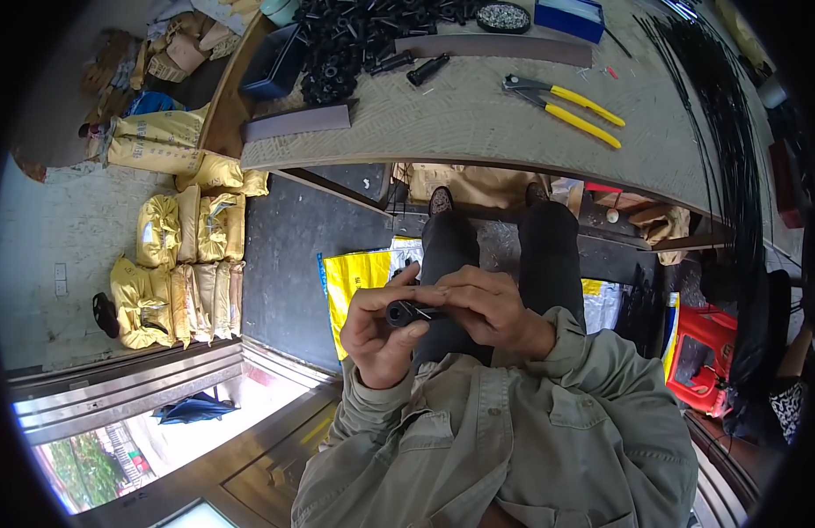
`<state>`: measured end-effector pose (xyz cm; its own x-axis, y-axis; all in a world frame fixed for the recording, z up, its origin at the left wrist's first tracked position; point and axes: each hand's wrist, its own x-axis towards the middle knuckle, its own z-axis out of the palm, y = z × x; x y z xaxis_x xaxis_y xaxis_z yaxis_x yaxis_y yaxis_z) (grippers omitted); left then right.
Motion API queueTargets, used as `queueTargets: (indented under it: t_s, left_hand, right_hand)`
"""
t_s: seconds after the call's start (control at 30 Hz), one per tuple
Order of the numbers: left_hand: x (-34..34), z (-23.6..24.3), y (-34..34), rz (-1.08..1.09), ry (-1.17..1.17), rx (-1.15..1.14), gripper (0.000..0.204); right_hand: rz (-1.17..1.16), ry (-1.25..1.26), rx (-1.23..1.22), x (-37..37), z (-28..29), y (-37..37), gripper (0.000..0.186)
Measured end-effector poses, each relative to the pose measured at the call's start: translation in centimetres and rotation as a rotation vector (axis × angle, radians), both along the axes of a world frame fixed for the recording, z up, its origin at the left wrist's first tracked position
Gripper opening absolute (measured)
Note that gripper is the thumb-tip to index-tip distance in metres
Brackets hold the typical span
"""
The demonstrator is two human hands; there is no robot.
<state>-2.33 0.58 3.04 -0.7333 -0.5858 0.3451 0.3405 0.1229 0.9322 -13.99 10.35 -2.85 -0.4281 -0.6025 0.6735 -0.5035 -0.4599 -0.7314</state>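
A short black tubular plastic part [405, 313] with a round hollow end is held above my lap. My left hand [378, 339] has its thumb and fingers closed around the end of it. From the other side, the fingers of my right hand [488, 308] pinch the same part, and they partly cover it. A thin bright sliver shows near its open end; I cannot make out what it is. On the table beyond lie two similar black parts [427, 69] and a pair of pincers [573, 107] with yellow handles.
A heap of black parts [337, 53], a dish of small metal pieces [503, 17] and a blue box [569, 19] stand on the table [407, 128]. Long black strands [719, 106] hang off its right side. Yellow sacks [183, 299] are stacked at left; a red plastic object [702, 356] sits at right.
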Motion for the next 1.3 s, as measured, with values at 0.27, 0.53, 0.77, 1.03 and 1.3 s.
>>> queueTargets:
  t_s: [0.27,0.53,0.77,1.03,1.3]
  left_hand:
    - [-1.8,-0.7,-1.9,-0.287,-0.013,-0.105,0.035]
    - [-2.6,-1.5,0.6,-0.245,-0.022,-0.053,0.047]
    - [-1.8,-2.2,0.9,-0.206,-0.060,-0.123,0.046]
    - [-2.7,-1.4,-0.2,-0.207,-0.004,0.104,0.070]
    - [-2.1,-1.7,-1.7,-0.249,0.134,0.145,0.063]
  right_hand:
    - [0.174,-0.046,-0.004,-1.4,0.8,0.6,0.028]
    - [0.087,-0.277,0.180,-4.5,7.9,2.0,0.044]
    - [0.255,-0.749,0.172,-0.8,6.7,0.4,0.032]
    - [-0.909,0.788,0.742,-18.0,4.4,1.4,0.039]
    - [-0.904,0.599,0.775,-20.4,2.6,2.0,0.023]
